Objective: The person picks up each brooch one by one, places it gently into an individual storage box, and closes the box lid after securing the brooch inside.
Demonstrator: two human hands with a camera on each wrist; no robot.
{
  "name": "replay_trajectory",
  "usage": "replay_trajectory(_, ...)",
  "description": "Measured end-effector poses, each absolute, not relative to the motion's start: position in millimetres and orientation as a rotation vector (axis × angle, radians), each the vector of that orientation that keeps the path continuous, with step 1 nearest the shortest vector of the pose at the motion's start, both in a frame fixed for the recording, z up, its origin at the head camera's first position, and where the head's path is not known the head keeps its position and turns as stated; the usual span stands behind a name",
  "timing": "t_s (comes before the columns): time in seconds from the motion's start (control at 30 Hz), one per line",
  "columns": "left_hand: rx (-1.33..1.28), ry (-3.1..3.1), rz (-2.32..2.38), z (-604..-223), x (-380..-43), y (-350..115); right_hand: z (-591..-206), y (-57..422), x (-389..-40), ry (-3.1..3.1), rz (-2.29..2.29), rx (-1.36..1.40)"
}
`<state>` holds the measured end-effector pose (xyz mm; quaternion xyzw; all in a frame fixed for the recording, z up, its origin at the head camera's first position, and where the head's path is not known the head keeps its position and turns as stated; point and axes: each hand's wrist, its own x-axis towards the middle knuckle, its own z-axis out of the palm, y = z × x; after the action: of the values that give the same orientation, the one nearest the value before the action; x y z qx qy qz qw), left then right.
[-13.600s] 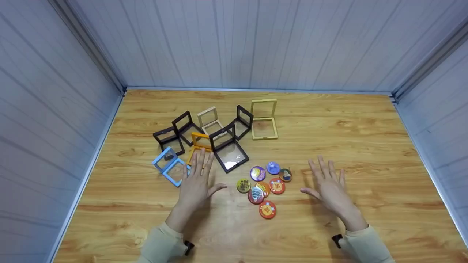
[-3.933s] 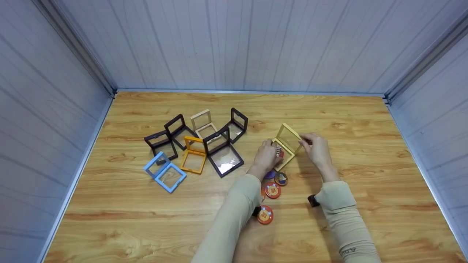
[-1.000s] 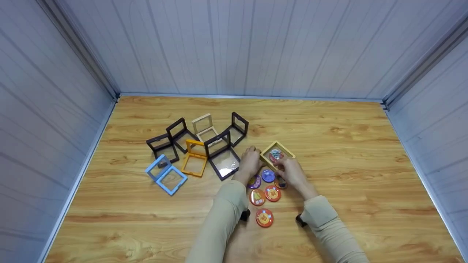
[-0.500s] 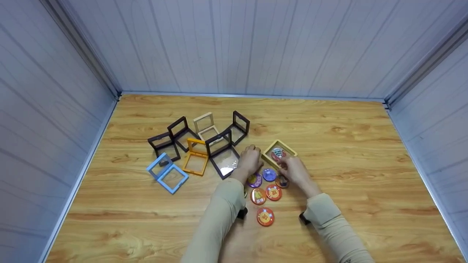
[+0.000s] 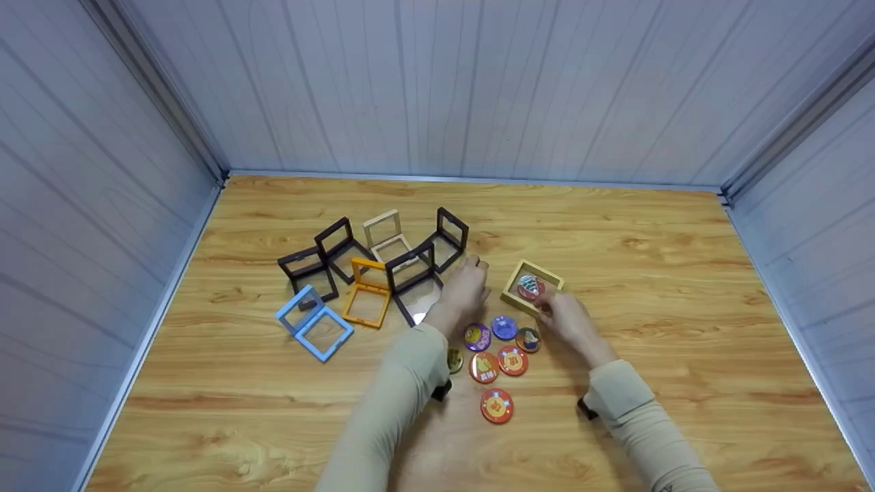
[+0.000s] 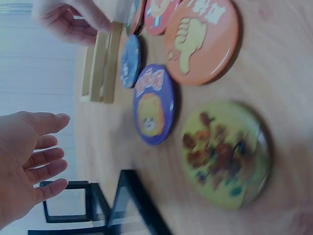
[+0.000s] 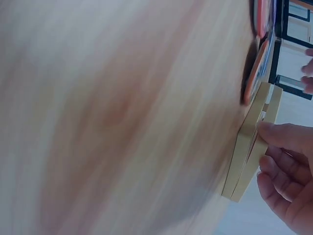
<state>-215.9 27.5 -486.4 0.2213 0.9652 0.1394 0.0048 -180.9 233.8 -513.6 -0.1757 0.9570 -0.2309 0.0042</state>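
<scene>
A pale yellow display frame (image 5: 518, 305) lies with its lid down over a red badge with a striped pattern (image 5: 529, 285). My right hand (image 5: 571, 322) pinches the frame's near right edge between thumb and fingers. In the right wrist view, a narrow gap shows between the frame's two halves (image 7: 240, 152) beside the thumb. My left hand (image 5: 465, 288) hovers with loosely bent fingers, holding nothing, between that frame and the large black frame (image 5: 403, 301). The left wrist view shows its palm and fingers apart from the badges. A purple badge (image 5: 477, 337) lies below it.
Several more round badges lie near me, including a blue one (image 5: 504, 327), an orange one (image 5: 484, 367) and a red one (image 5: 497, 406). Standing open at the left are a blue frame (image 5: 323, 335), an orange frame (image 5: 366, 305), a cream frame (image 5: 392, 247) and several black ones.
Earlier the yellow frame stood open and the striped badge was put in; its lid is now down. Over the last second, the frame slid slightly right with my right hand, and my left hand drew away.
</scene>
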Motion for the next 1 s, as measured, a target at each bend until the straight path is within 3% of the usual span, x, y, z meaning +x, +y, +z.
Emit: replay_trajectory(1.0, 0.979, 3.053, 0.492, -469.6, -182.9, -0.3, -507.0, 311.0, -192.7, 3.065, -0.562, -0.437)
